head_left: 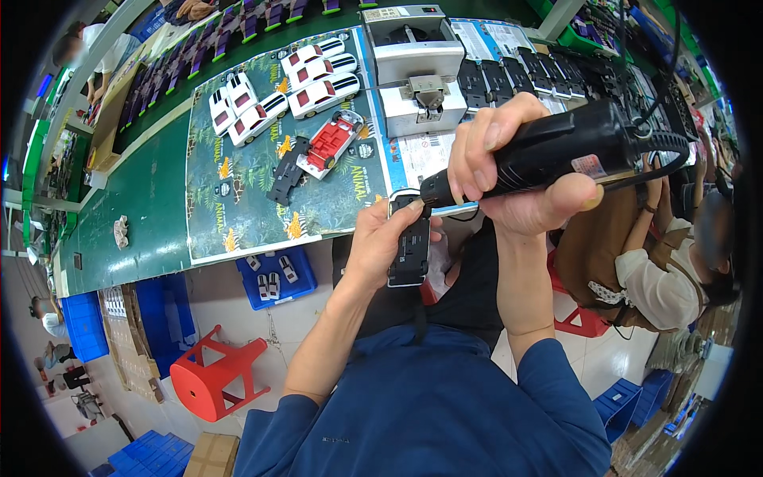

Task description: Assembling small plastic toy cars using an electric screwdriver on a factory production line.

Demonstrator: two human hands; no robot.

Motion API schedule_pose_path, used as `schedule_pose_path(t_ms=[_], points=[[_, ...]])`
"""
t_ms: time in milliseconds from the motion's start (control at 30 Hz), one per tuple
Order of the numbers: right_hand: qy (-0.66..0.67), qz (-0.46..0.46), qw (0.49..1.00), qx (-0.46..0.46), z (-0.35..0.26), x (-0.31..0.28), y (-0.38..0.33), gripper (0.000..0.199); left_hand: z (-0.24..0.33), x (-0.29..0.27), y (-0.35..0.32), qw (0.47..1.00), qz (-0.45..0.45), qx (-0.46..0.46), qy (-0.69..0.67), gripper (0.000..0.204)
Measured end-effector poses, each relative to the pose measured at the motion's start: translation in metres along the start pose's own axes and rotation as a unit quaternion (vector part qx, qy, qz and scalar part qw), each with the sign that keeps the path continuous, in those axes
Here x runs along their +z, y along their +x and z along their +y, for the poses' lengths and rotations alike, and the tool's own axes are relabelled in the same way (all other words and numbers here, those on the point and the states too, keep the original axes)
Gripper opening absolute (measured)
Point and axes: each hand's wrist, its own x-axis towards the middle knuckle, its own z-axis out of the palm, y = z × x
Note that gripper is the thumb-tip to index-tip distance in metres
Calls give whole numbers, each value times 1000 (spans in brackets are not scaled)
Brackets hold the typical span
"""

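My right hand (509,159) is wrapped round a black electric screwdriver (560,147), held slanting with its cable at the upper right. The screwdriver's tip end meets the upper end of a toy car (411,250), which is turned with its black underside up. My left hand (380,238) grips that car from the side, thumb near the tip. The bit itself is hidden. On the printed mat (254,191) lie several white toy cars (323,95), an upturned car body with a red interior (330,145) and a black car chassis (288,171).
A metal screw feeder (417,75) stands just beyond my hands. Several black chassis (517,75) lie in rows to its right. Below the bench are a blue tray (298,270) with white cars and a red stool (211,381). A co-worker (660,278) sits close at right.
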Motion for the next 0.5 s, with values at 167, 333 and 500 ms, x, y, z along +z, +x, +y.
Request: schedule_pose_path(t_ms=[167,333,500], points=[[51,-15,998,-22,-4,2,0,78,-1,2,-1,1000,-10,6,-11,23],[23,-27,999,-34,3,-2,0,83,0,1,-2,1000,-16,7,-5,22],[25,-17,999,-32,2,0,-1,82,-2,2,-4,999,-17,30,12,25]])
